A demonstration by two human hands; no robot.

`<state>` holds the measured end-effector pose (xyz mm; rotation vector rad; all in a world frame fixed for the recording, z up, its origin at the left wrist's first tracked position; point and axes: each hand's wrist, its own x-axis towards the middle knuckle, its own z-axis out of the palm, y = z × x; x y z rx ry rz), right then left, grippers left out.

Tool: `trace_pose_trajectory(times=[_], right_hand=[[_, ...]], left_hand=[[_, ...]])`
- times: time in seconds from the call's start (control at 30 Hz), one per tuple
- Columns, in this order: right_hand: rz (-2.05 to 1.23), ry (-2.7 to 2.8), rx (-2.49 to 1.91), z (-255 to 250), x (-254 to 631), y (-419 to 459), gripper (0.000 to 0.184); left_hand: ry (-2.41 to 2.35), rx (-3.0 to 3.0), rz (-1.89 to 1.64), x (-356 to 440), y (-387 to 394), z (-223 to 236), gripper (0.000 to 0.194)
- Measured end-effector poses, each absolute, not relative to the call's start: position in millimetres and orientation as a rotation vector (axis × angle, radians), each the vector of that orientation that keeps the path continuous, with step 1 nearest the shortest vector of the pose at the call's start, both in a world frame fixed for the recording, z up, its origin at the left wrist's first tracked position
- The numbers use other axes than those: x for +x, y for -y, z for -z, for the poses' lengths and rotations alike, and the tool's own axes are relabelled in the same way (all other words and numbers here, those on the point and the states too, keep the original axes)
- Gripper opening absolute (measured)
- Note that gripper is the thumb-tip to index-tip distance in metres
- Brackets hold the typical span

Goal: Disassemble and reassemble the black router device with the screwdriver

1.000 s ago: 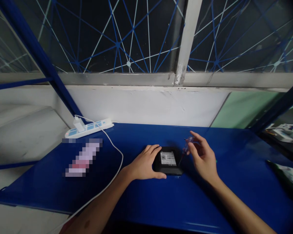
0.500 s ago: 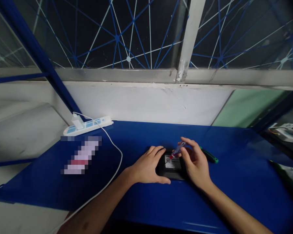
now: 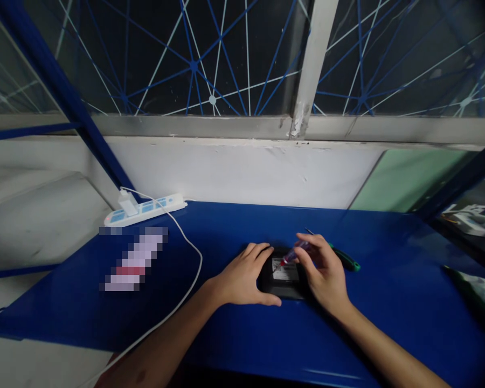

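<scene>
Gripping a black case [image 3: 286, 276] occupies the left hand [image 3: 244, 277]; a screwdriver [image 3: 292, 255], the right hand [image 3: 325, 272].

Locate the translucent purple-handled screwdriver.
In the head view, the translucent purple-handled screwdriver is right of centre, in the right hand, angled down-left over the white label on the black box.

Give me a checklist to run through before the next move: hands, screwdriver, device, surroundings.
1. Left hand bracing the black device, fingers at far edge, thumb at near edge: ok.
2. Right hand gripping the screwdriver between thumb and fingers: ok.
3. Screwdriver pointing down toward the label: ok.
4. Tip seated: cannot tell, too small.
5. White cable apart from the device: ok.
6. Green-handled tool fully visible: not ok, partly behind the right hand.
</scene>
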<state>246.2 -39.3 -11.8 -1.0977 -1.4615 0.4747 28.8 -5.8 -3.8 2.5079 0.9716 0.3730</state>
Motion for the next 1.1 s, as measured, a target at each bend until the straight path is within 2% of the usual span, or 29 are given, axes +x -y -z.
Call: trace_pose_trajectory(times=[0.07,0.27,0.5,0.77,0.97,1.1], right_hand=[[-0.525,1.48,-1.092,10.4,246.5,39.0,0.026],[-0.591,1.52,-1.121,6.0,245.4,42.0,0.039],[-0.47,1.518,-1.113,11.5,249.9,37.6,0.028],[-0.528,1.541,-1.139,8.0,249.4,40.1,0.04],[-0.476,1.498,-1.12,18.7,252.1,33.3,0.027],[-0.496,1.527,-1.142,16.3,252.4,34.2,0.029]], left_hand=[[-0.967,2.511,-0.378,28.7,5.3,4.8,0.111],[-0.982,2.514,-0.362,29.6,5.8,3.4,0.111],[-0.978,2.512,-0.37,29.2,5.6,3.6,0.109],[-0.986,2.524,-0.352,28.6,5.7,3.5,0.111],[-0.989,2.515,-0.345,29.1,5.1,4.4,0.112],[-0.984,2.525,-0.361,29.0,5.0,5.6,0.111]])
